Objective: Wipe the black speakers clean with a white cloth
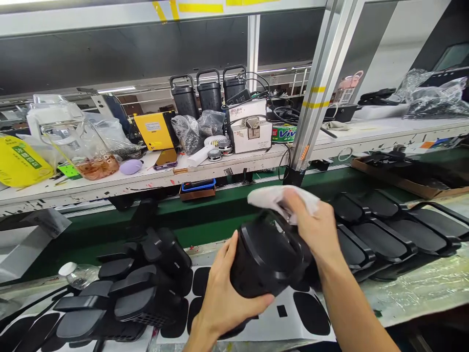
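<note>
My left hand (223,293) is wrapped around the lower side of a black box-shaped unit with a carry handle (264,254), holding it tilted above the bench. A crumpled white cloth (264,196) is pinched in my right hand (315,225), at the far side of the unit by its handle. Part of the handle and that far edge are hidden behind my right hand and the cloth. Beneath the unit lies a white sheet (282,330) carrying black rounded-square pads (311,313).
Similar black units (141,298) are grouped on the left, near a clear bottle (78,275). More handled units (384,237) stand in rows at right. A shelf (154,183) crosses behind, holding a glass jug (91,151), a DELMA box (252,137) and bags. A metal post (318,83) rises there.
</note>
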Available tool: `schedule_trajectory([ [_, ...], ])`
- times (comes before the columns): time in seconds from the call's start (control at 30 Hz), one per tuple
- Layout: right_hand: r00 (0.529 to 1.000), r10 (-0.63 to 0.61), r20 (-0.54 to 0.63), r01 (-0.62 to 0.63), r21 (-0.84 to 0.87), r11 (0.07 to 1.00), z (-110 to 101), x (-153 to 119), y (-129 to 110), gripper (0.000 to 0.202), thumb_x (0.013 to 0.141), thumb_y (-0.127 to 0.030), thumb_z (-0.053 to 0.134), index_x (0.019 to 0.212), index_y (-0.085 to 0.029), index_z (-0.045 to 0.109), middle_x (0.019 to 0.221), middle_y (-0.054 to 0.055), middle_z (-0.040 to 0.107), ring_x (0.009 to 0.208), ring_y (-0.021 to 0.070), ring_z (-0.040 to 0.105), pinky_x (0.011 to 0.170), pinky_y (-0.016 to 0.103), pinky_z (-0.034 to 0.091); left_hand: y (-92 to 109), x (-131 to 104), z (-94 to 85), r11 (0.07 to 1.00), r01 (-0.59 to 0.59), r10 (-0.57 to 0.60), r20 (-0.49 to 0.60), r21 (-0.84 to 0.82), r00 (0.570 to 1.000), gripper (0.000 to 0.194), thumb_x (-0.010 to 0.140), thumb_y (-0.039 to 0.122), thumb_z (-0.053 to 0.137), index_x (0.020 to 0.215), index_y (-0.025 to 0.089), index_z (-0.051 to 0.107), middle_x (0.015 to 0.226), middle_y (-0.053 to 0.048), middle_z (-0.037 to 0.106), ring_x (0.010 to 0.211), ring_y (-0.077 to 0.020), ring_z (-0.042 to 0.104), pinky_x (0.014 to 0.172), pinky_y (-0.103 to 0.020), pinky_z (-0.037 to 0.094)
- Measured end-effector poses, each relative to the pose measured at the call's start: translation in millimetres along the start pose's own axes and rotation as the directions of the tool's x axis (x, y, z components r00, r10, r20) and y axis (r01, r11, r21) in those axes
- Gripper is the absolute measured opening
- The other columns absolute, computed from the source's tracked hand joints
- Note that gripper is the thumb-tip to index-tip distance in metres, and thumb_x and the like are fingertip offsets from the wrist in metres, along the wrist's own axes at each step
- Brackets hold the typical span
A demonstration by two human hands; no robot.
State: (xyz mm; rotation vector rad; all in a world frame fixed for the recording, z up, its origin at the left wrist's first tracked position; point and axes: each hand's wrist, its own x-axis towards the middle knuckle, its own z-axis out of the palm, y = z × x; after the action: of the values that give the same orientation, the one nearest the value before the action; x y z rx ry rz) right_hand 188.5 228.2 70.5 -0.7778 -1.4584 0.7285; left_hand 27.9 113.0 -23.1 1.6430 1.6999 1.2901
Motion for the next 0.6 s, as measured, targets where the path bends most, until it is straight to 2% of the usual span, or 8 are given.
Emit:
schedule_trajectory([
  [0.07, 0.981, -0.173, -0.089, 0.15, -0.224, 0.963, 1, -8, -8, 0.026, 0.092, -0.039, 0.056, 0.097, -0.02, 0.073, 0.083, 0.003, 0.074, 0.076, 0.0198, 0.068, 0.066, 0.029, 0.054, 2, -2, 5.9, 0.988, -0.049, 0.064, -0.098, 0.149, 0.993, 0.112, 0.056, 0.03, 0.084, 0.151, 0.033, 0.026, 0.144, -0.01, 0.046, 0.131, -0.0366, 0.046, 0.106, -0.059, 0.042],
  [0.1, 0.955, -0.296, -0.021, 0.274, -0.317, 0.908, 3, -16, -12, 0.026, 0.093, -0.035, 0.054, 0.105, -0.019, 0.071, 0.091, 0.005, 0.075, 0.081, 0.0214, 0.069, 0.071, 0.031, 0.055, 2, -2, 7.2, 0.973, -0.084, 0.116, -0.137, 0.215, 0.984, 0.11, 0.057, 0.03, 0.084, 0.151, 0.032, 0.026, 0.143, -0.012, 0.047, 0.13, -0.0374, 0.047, 0.104, -0.059, 0.043],
  [0.2, 0.751, -0.551, 0.364, 0.66, -0.376, 0.651, 11, -48, -14, 0.033, 0.091, -0.018, 0.048, 0.119, -0.013, 0.066, 0.115, 0.013, 0.072, 0.1, 0.0266, 0.069, 0.089, 0.039, 0.053, -4, 2, 4.8, 0.921, -0.184, 0.274, -0.238, 0.343, 0.932, 0.101, 0.062, 0.027, 0.079, 0.15, 0.027, 0.028, 0.139, -0.015, 0.048, 0.126, -0.0375, 0.05, 0.101, -0.059, 0.046],
  [0.3, 0.59, -0.598, 0.542, 0.801, -0.304, 0.515, 7, -84, 11, 0.051, 0.085, -0.008, 0.044, 0.134, -0.008, 0.055, 0.129, 0.014, 0.064, 0.122, 0.0318, 0.058, 0.092, 0.043, 0.052, -11, 5, -2.7, 0.872, -0.203, 0.362, -0.305, 0.446, 0.881, 0.094, 0.068, 0.025, 0.075, 0.15, 0.026, 0.028, 0.138, -0.017, 0.049, 0.125, -0.0373, 0.05, 0.1, -0.059, 0.046],
  [0.37, 0.586, -0.602, 0.542, 0.804, -0.3, 0.513, -3, -104, 43, 0.061, 0.083, -0.011, 0.05, 0.144, -0.015, 0.045, 0.126, 0.011, 0.066, 0.123, 0.0341, 0.057, 0.088, 0.047, 0.056, -14, 5, -7.4, 0.849, -0.168, 0.354, -0.305, 0.5, 0.884, 0.097, 0.066, 0.027, 0.077, 0.15, 0.028, 0.029, 0.138, -0.016, 0.048, 0.123, -0.039, 0.051, 0.098, -0.06, 0.046],
  [0.47, 0.684, -0.579, 0.444, 0.714, -0.246, 0.655, -15, -128, 100, 0.063, 0.085, -0.011, 0.049, 0.146, -0.028, 0.044, 0.112, 0.006, 0.073, 0.107, 0.0324, 0.068, 0.081, 0.047, 0.061, -15, 3, -11.1, 0.895, -0.062, 0.234, -0.349, 0.441, 0.908, 0.102, 0.062, 0.031, 0.081, 0.15, 0.03, 0.029, 0.138, -0.014, 0.049, 0.123, -0.0387, 0.052, 0.099, -0.059, 0.046],
  [0.53, 0.83, -0.381, 0.408, 0.516, -0.3, 0.802, -17, -139, 140, 0.052, 0.089, -0.017, 0.05, 0.141, -0.027, 0.05, 0.115, 0.007, 0.072, 0.107, 0.0288, 0.068, 0.088, 0.045, 0.06, -15, 0, -11.0, 0.946, 0.0, 0.131, -0.38, 0.326, 0.916, 0.103, 0.063, 0.037, 0.081, 0.151, 0.03, 0.027, 0.14, -0.012, 0.049, 0.125, -0.0368, 0.051, 0.101, -0.056, 0.047],
  [0.6, 0.904, -0.022, 0.426, 0.219, -0.419, 0.881, -17, -146, 175, 0.04, 0.095, -0.031, 0.044, 0.13, -0.024, 0.059, 0.121, 0.009, 0.069, 0.115, 0.0269, 0.064, 0.097, 0.045, 0.054, -13, -2, -9.6, 0.977, 0.046, 0.038, -0.381, 0.209, 0.924, 0.104, 0.062, 0.04, 0.082, 0.151, 0.03, 0.027, 0.142, -0.011, 0.049, 0.128, -0.0354, 0.05, 0.103, -0.054, 0.046],
])
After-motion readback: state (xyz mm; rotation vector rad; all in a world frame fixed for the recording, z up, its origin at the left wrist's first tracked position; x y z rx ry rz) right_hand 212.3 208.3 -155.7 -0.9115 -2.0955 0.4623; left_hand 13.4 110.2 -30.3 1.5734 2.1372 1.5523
